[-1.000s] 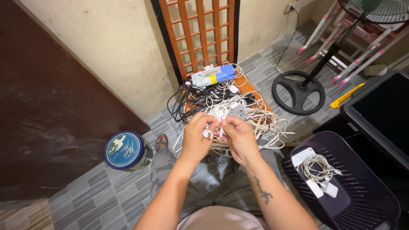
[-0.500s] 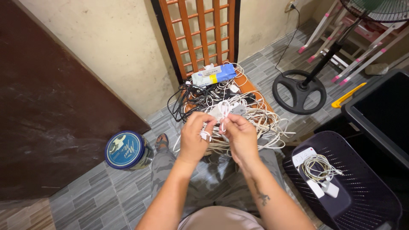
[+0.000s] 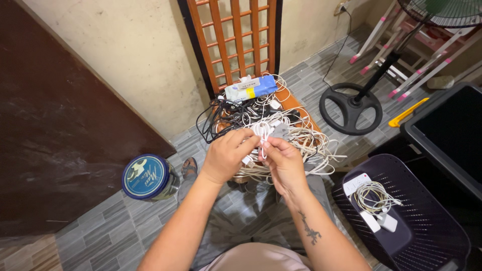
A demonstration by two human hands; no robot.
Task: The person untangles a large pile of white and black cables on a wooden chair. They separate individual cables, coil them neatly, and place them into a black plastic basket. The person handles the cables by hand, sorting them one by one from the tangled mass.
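Note:
My left hand [image 3: 226,155] and my right hand [image 3: 282,161] meet in front of me, both pinching the same thin white cable [image 3: 262,134], which loops up between the fingertips. A small white plug hangs below my left fingers. Just beyond the hands, a tangled heap of white and black cables [image 3: 261,120] covers the seat of a wooden chair [image 3: 236,35]. A blue and white packet [image 3: 250,89] lies at the back of the heap.
A round blue tin [image 3: 146,176] stands on the grey tiled floor at the left. To the right, a dark plastic stool [image 3: 401,216] carries a coiled white cable and chargers [image 3: 374,200]. A fan's black base [image 3: 351,108], a yellow tool [image 3: 407,113] and a black bin [image 3: 452,135] lie further right.
My left hand has slid rightward and up, closing onto the right hand's fingertips. The white cable loop between them has shortened.

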